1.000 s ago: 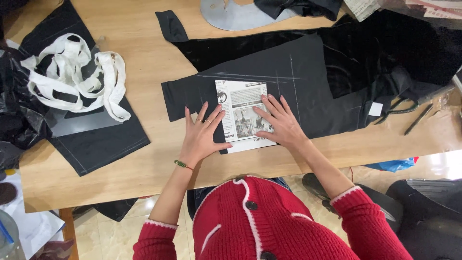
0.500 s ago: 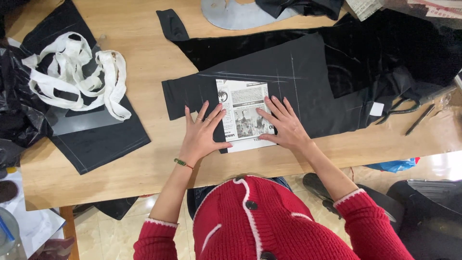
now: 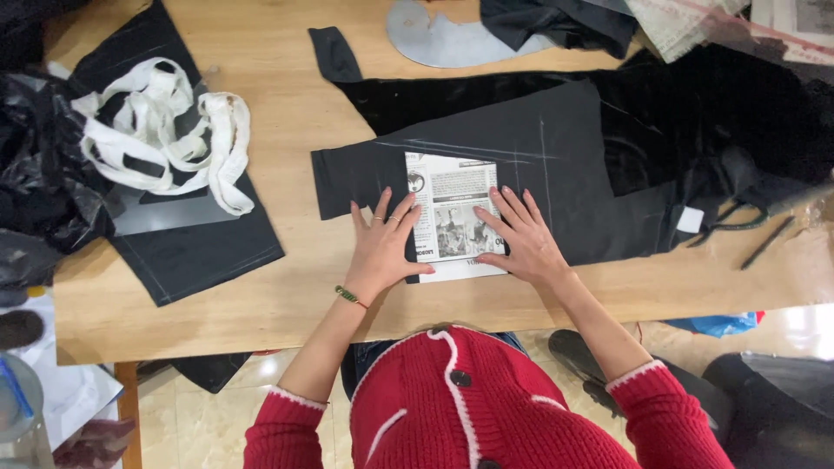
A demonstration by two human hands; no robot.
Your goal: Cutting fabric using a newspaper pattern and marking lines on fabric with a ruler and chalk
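You are pressing both palms flat on a sheet of newspaper (image 3: 452, 217) that is lying on a dark fabric panel (image 3: 530, 174) near the front edge of the wooden table (image 3: 287, 104). Taking the newspaper as the landmark: your left hand (image 3: 382, 247) is resting on its left edge, fingers spread and gripping nothing, with the fingertips spilling onto the dark cloth. Your right hand (image 3: 521, 239) is lying on its right edge, likewise flat and splayed, closed on nothing. The printed paper is showing between the two hands, rectangular and matte, with grey pictures and text blocks.

Far left of the newspaper, a tangle of white fabric strips (image 3: 174, 139) is sitting on another dark cloth piece (image 3: 191, 252) with pale stitched seams, beside crumpled black plastic (image 3: 35, 191). The panel under the newspaper is carrying thin chalk lines. Above the newspaper, a curved grey template (image 3: 434, 39) is lying on the bare wood. To the right of it, more black fabric (image 3: 730, 122) is heaped in folds. The tabletop is pale wood; tiled floor (image 3: 208, 408) is showing below its edge.
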